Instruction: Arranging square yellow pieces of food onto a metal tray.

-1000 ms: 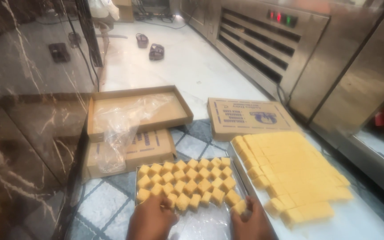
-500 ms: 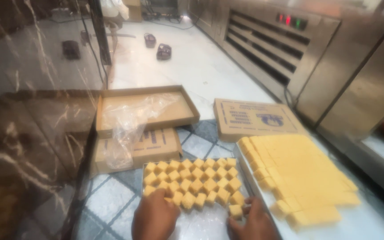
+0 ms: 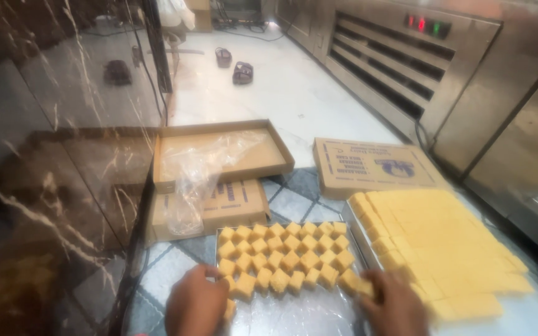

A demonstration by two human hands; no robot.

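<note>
Two hands frame the near edge of the yellow cubes (image 3: 284, 255) on your foil-lined tray (image 3: 306, 314): your right hand (image 3: 393, 305) pinches the loose corner cube (image 3: 357, 285), nearer than your left hand (image 3: 197, 302), whose fingertips touch the opposite corner.

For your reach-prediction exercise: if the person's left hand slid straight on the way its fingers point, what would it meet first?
The left hand points up and right, so it would probably meet the near-left yellow cubes on the plastic-lined tray; its fingers already seem to touch one, though blur hides the contact.
</note>
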